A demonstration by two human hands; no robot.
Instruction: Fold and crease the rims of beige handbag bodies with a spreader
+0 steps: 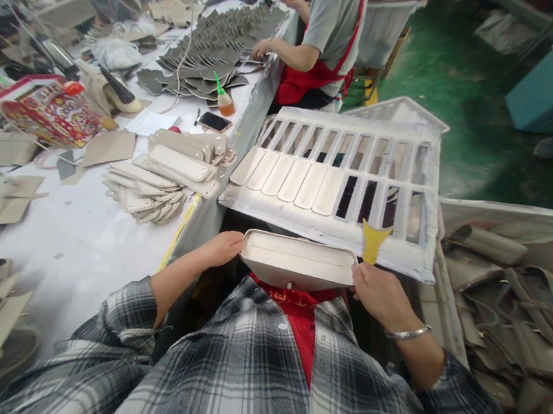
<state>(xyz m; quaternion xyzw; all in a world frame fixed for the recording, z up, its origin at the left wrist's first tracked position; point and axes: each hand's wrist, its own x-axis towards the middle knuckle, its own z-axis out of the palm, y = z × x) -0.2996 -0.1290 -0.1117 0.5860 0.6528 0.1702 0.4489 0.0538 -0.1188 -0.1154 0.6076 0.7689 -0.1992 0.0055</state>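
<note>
In front of my chest I hold a beige handbag (pixel 299 258), its long oblong base with rounded ends turned up toward me. My left hand (pixel 223 249) is closed on its left end. At the opposite end my right hand (pixel 381 292), with a silver bangle at the wrist, grips the corner. A thin line runs along the middle of the base, and a taupe side panel shows below its front rim. Just beyond, several oblong beige panels (pixel 297 181) lie in a row on a white slatted rack (pixel 275 217).
Stacked beige panels (pixel 150 188) lie on the white worktable (pixel 81 237) at left, near a phone (pixel 215 122) and a green-tipped glue bottle (pixel 225 101). A yellow piece (pixel 374 240) sits on the rack's edge. Taupe leather pieces (pixel 519 317) fill a bin at right. A co-worker (pixel 327 38) sits beyond.
</note>
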